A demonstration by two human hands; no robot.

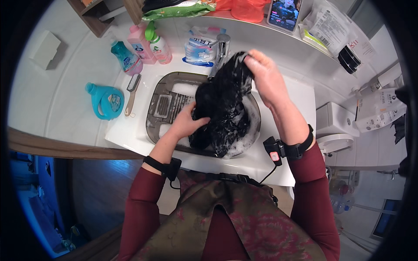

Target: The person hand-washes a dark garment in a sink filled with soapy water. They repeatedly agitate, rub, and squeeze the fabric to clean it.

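A wet black cloth garment (224,102), streaked with suds, hangs over a grey translucent washbasin with a ridged washboard (150,115). With fingers and thumb closed on its upper end, my right hand (264,74) lifts that part up near the faucet. The lower part lies bunched in the basin among white foam (248,139). At the garment's left edge is my left hand (186,123), its thumb and fingers spread apart and touching the fabric. A wooden-handled brush (131,93) lies left of the basin.
The basin sits in a white sink counter (285,169) below a chrome faucet (222,48). Left stand a teal jug (106,102), a teal bottle (125,57), a pink bottle (141,45) and a green-topped bottle (159,48). A phone (284,13) leans on the shelf above.
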